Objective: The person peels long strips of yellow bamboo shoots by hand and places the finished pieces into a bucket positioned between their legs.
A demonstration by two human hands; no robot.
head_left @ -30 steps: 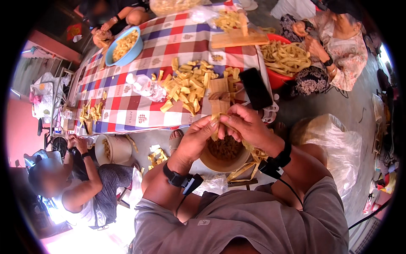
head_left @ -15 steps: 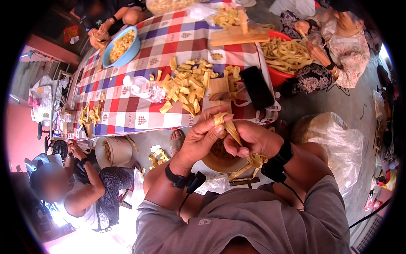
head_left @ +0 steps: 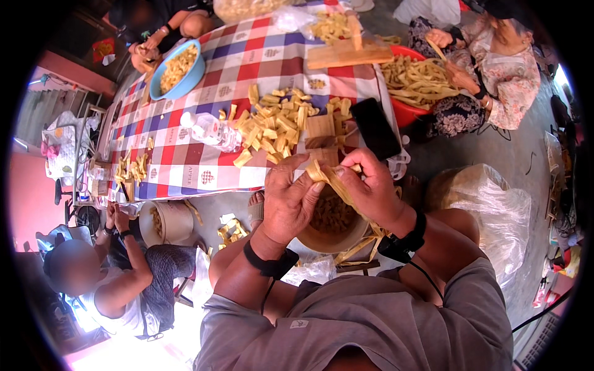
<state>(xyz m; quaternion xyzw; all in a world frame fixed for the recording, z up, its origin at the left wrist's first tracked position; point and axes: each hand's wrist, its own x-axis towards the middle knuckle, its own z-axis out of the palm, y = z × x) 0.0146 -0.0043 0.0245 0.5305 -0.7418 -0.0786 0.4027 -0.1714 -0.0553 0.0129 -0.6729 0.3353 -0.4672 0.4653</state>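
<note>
Over a round tub [head_left: 331, 247] of small yellow pieces, I hold a pale yellow, flat fibrous strip [head_left: 339, 187] in both hands. My left hand [head_left: 289, 196] pinches its folded upper end between thumb and fingers. Closed on the same strip, my right hand [head_left: 377, 190] has its thumb along it and its index finger raised. The strip's tail runs down under the right palm, where part of it is hidden. Beyond my fingers, a small wooden block [head_left: 320, 131] lies on the table beside a loose heap of folded yellow pieces [head_left: 276, 127].
The checked tablecloth [head_left: 179, 148] carries a plastic bottle [head_left: 211, 131], a black phone [head_left: 375, 128], a wooden board [head_left: 349, 54] and a blue basin [head_left: 199, 67]. A red basin [head_left: 405, 114] of strips, a white bucket [head_left: 179, 222] and a plastic sack [head_left: 489, 204] stand around. Several people sit nearby.
My right hand has moved slightly up, its fingers now over the strip. More of the strip shows stretched between my hands. The person at upper right has raised a strip.
</note>
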